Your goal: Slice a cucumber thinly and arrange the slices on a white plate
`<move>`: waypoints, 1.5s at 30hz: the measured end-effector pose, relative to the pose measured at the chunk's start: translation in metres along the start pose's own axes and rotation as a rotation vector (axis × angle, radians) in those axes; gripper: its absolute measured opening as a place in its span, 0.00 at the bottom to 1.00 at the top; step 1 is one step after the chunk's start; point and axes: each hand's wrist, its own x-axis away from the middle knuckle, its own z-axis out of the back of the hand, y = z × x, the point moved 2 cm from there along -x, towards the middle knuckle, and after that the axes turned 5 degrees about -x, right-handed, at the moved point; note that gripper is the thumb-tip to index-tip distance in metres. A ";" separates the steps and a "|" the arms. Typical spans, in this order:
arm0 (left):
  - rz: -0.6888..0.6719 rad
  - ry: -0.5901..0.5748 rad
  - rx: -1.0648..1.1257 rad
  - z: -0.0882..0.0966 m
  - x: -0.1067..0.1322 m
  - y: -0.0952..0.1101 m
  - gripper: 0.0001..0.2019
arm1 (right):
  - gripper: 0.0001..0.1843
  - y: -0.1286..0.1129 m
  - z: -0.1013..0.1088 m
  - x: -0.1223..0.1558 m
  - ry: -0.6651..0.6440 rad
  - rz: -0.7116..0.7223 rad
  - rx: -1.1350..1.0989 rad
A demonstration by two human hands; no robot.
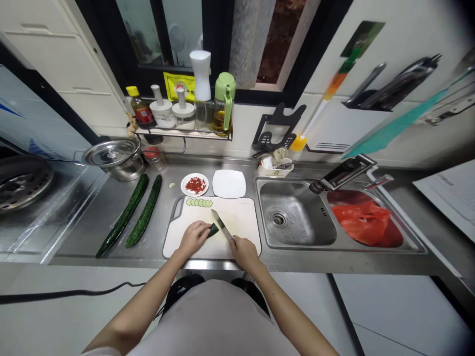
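Observation:
My left hand (pixel 193 238) is closed around a short piece of cucumber (pixel 213 230) and presses it on the white cutting board (pixel 245 212). In my right hand (pixel 245 251) is the handle of a kitchen knife (pixel 222 225), its blade pointing up and left beside the cucumber's cut end. Whether the edge touches the cucumber I cannot tell. A row of several cucumber slices (pixel 199 202) lies along the board's far left edge. Behind the board are a small plate of chopped red pieces (pixel 195 184) and a bare white square plate (pixel 229 184).
Two whole cucumbers (pixel 144 211) lie left of the board, near a lidded steel pot (pixel 115 155). A steel sink (pixel 297 237) adjoins on the right, with a red plastic bag (pixel 361 222) in its second basin. Bottles and jars stand on a wall rack (pixel 185 132).

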 end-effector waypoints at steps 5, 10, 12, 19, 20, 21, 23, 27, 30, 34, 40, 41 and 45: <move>0.006 0.083 0.000 -0.014 0.003 0.007 0.14 | 0.18 -0.001 0.001 0.000 0.000 0.001 0.006; -0.013 0.108 0.011 -0.023 0.003 0.006 0.13 | 0.18 -0.003 0.003 0.000 0.015 0.008 0.009; -0.031 0.101 0.018 -0.024 0.003 0.006 0.13 | 0.18 -0.004 0.004 0.001 0.009 0.007 0.006; -0.047 0.084 0.016 -0.024 0.002 0.006 0.13 | 0.18 -0.007 0.004 0.002 -0.011 -0.002 -0.009; -0.052 0.088 0.015 -0.024 0.002 0.006 0.13 | 0.18 -0.007 0.004 0.001 -0.011 -0.001 -0.009; -0.058 0.093 0.014 -0.024 0.002 0.006 0.13 | 0.18 -0.007 0.003 0.001 -0.007 0.001 -0.009; -0.072 0.107 0.008 -0.024 0.002 0.006 0.13 | 0.18 -0.008 0.003 0.001 0.004 0.006 -0.007; -0.067 0.109 0.003 -0.024 0.002 0.007 0.13 | 0.18 -0.009 0.003 0.001 0.000 0.017 -0.004; -0.049 0.097 0.019 -0.024 0.002 0.007 0.13 | 0.17 -0.010 0.002 0.001 -0.008 0.018 0.003; -0.049 0.094 0.024 -0.025 0.002 0.005 0.13 | 0.17 -0.012 0.001 0.001 -0.001 0.017 0.011; -0.061 0.098 0.019 -0.026 0.002 0.005 0.13 | 0.16 -0.014 0.002 0.001 -0.012 0.016 0.026; -0.062 0.097 0.018 -0.026 0.002 0.005 0.13 | 0.15 -0.014 0.002 0.001 -0.013 0.019 0.028; -0.075 0.089 0.006 -0.025 0.001 0.007 0.13 | 0.15 -0.012 0.001 -0.001 -0.037 0.029 0.032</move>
